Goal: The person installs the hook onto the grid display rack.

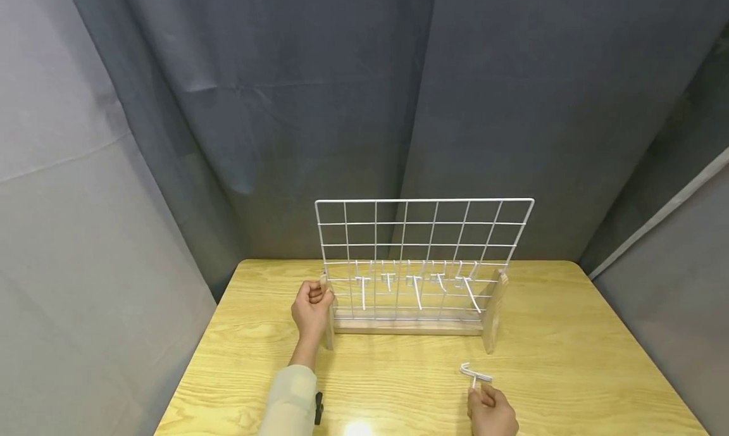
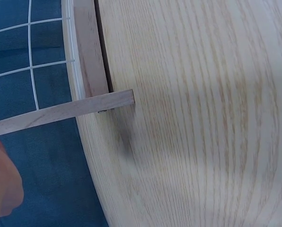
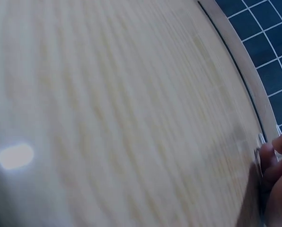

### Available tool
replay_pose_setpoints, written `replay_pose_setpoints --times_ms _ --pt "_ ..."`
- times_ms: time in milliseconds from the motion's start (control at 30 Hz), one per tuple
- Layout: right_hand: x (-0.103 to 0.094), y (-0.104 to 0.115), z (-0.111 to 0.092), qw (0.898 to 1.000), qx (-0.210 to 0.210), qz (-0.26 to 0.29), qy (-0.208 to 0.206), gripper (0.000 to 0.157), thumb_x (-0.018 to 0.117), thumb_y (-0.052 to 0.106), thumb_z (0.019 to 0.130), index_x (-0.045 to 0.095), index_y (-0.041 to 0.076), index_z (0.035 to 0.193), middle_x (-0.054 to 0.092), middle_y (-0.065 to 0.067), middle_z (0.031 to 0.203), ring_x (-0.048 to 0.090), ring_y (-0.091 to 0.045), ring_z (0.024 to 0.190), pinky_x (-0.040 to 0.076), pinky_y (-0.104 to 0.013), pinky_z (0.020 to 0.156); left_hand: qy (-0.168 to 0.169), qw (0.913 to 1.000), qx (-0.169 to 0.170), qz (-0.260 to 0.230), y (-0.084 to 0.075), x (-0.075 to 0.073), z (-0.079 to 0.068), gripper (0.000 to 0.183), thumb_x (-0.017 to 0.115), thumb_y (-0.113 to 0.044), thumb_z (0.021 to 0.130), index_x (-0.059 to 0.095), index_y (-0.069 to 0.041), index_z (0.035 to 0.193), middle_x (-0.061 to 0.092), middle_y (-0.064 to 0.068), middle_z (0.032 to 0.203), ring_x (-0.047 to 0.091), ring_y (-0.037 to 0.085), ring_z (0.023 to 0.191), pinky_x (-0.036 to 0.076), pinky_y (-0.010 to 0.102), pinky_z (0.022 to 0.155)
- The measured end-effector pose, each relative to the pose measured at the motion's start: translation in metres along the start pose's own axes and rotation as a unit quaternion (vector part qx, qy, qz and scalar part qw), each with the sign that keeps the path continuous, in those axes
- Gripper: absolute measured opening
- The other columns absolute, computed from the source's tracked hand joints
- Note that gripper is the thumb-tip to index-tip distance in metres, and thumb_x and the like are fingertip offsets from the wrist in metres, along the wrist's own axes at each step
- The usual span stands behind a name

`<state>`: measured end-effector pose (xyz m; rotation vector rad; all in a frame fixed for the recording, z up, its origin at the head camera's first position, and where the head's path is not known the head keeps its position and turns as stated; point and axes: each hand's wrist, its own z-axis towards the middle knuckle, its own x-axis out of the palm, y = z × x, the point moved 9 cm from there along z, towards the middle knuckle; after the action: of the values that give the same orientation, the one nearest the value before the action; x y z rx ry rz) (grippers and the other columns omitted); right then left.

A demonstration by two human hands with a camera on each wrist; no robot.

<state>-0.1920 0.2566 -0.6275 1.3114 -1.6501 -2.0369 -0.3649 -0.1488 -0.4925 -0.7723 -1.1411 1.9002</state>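
Note:
A white wire grid panel (image 1: 418,233) stands in a wooden base on the table. Several white hooks (image 1: 417,292) hang in a row across its lower half. My left hand (image 1: 311,306) grips the left wooden upright (image 1: 329,322) of the stand; in the left wrist view that upright (image 2: 60,112) crosses near the hand (image 2: 6,184). In front of the stand's right side, my right hand (image 1: 492,412) pinches another white hook (image 1: 475,374) by its stem, its crossbar facing the grid. The right wrist view shows only part of the right hand (image 3: 278,179) and a little of the hook.
The wood-grain table (image 1: 387,379) extends around the stand. Another wooden upright (image 1: 493,312) holds the grid's right side. Dark grey curtains (image 1: 319,107) hang behind the table, and lighter grey cloth (image 1: 85,233) covers the left side.

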Motion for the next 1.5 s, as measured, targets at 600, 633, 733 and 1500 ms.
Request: replay_pose_setpoints --times_ms 600,633,733,1500 --pt "0.000 0.009 0.012 1.000 -0.007 -0.005 0.013 0.021 0.068 0.011 0.078 0.069 -0.004 0.093 0.067 -0.007 0.071 0.058 -0.015 0.057 0.042 -0.030 0.054 0.005 1.0000 -0.005 -0.006 0.003 0.003 0.000 0.018 0.069 -0.001 0.067 0.062 -0.007 0.083 0.064 0.000 0.074 0.062 0.013 0.066 0.052 0.021 0.057" --pt "0.000 0.008 0.012 1.000 0.005 0.002 0.021 0.021 0.068 0.011 0.078 0.069 -0.003 0.093 0.068 -0.008 0.073 0.059 -0.018 0.062 0.043 -0.033 0.058 0.006 0.9999 -0.005 -0.008 0.004 0.003 0.000 0.018 0.069 -0.001 0.067 0.062 -0.008 0.082 0.064 0.000 0.074 0.062 0.013 0.067 0.052 0.021 0.058" --pt "-0.003 0.008 0.011 0.997 0.037 0.038 0.047 0.023 0.067 0.013 0.079 0.069 -0.005 0.093 0.068 -0.013 0.081 0.061 -0.029 0.079 0.044 -0.043 0.071 0.008 0.9999 -0.004 -0.009 0.003 0.004 0.000 0.018 0.069 -0.001 0.067 0.063 -0.007 0.083 0.064 0.000 0.074 0.062 0.012 0.067 0.052 0.021 0.058" --pt "-0.014 0.067 0.026 0.917 0.122 0.330 0.185 0.003 0.064 0.012 0.086 0.066 0.013 0.088 0.054 0.005 0.074 0.039 -0.002 0.048 0.030 -0.013 0.039 -0.004 0.9997 0.011 0.023 0.003 -0.001 0.001 0.018 0.068 -0.002 0.066 0.063 -0.009 0.081 0.064 -0.001 0.071 0.062 0.011 0.064 0.052 0.022 0.056"
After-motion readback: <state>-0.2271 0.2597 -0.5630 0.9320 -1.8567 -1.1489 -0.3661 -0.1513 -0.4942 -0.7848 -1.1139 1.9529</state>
